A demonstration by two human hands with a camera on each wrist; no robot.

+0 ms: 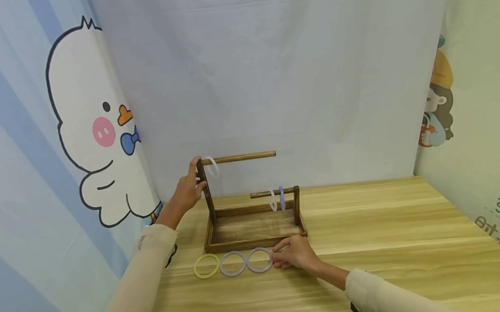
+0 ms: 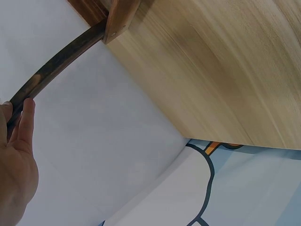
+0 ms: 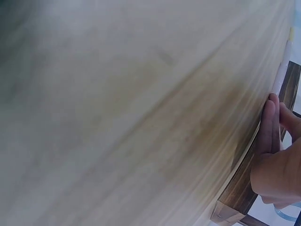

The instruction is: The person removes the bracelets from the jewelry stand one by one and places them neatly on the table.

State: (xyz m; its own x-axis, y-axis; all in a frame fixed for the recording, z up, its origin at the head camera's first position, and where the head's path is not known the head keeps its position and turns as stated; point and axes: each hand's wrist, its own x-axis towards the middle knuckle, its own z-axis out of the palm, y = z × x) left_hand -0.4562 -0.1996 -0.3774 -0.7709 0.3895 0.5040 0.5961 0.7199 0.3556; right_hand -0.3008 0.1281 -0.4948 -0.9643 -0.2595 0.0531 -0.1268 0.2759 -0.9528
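Observation:
A dark wooden stand (image 1: 256, 245) has a tray base, a tall post on the left and a short one on the right, each with a horizontal bar. My left hand (image 1: 188, 190) holds the top of the tall post, fingers and thumb on either side of it in the left wrist view. On the upper bar hangs a white ring (image 1: 213, 168). The lower bar carries a pale ring (image 1: 272, 200) and a blue ring (image 1: 282, 198). In front of the base, my right hand (image 1: 295, 253) pinches the edge of a purple ring (image 1: 261, 270) lying flat.
Left of that ring lie another purple ring (image 1: 234, 274) and a yellow ring (image 1: 206, 277) in a row on the wood-grain table (image 1: 395, 242). A grey-white curtain (image 1: 279, 76) hangs behind, with printed cloths on both sides.

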